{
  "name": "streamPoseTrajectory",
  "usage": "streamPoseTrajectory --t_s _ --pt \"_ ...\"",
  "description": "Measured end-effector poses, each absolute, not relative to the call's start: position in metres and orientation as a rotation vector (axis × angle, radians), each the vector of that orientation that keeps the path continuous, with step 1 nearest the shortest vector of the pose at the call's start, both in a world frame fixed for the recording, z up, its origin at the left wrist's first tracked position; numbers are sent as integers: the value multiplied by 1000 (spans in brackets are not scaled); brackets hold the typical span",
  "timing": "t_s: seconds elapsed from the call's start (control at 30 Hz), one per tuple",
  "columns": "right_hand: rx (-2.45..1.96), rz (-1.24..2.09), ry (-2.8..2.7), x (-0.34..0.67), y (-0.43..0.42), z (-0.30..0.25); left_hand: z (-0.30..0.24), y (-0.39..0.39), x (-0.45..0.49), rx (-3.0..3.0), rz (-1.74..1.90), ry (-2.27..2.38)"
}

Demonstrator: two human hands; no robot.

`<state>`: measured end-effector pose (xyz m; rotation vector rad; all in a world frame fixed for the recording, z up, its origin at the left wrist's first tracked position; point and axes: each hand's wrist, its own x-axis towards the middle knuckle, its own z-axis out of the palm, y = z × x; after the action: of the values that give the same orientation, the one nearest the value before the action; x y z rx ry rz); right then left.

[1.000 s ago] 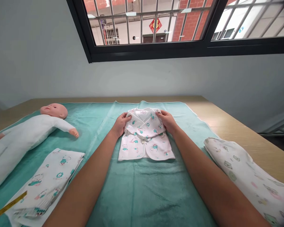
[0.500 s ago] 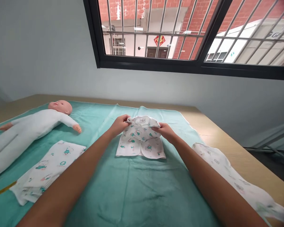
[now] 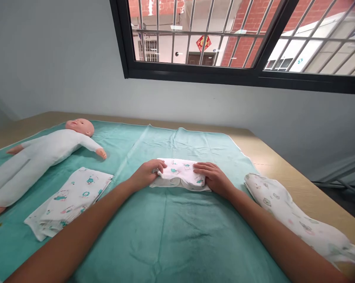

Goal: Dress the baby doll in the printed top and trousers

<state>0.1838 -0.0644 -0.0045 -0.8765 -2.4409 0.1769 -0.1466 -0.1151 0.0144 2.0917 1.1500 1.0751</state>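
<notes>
A white baby shirt (image 3: 180, 171) with a green and pink print lies folded over into a narrow bundle on the green cloth (image 3: 177, 228). My left hand (image 3: 149, 173) has its fingers curled over the left end of the shirt, gripping it there. On the right end, my right hand (image 3: 214, 177) rests with its fingers stretched out flat on the fabric. The collar, seen a moment before, is out of sight in the fold. Part of the lower layer shows along the front edge.
To the left lies a baby doll (image 3: 53, 147) in a white suit. Nearer me is a folded printed garment (image 3: 74, 198). A pale printed cloth (image 3: 289, 208) lies at the right, over the wooden table edge (image 3: 283, 165). Behind stands a wall with a barred window (image 3: 192, 70).
The shirt's collar end, held up between both hands, has come down toward me over the lower part. My right hand has gone from pinching the shirt to lying flat on it.
</notes>
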Motion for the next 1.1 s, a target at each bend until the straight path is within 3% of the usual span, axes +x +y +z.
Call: streamPoseTrajectory --t_s 0.37,0.63,0.9,1.1 --pt "-993 146 -2519 185 -68 -9 -14 -113 -152 2436 938 1196" --pt "-1033 189 -2157 159 -89 12 8 -119 -115 2407 1094 1397" --pt "-1168 16 -2579 130 -97 -2 -1 -104 -66 2688 428 1461" --pt "-1407 24 -2654 153 -94 -9 -7 -108 -80 2691 248 1490"
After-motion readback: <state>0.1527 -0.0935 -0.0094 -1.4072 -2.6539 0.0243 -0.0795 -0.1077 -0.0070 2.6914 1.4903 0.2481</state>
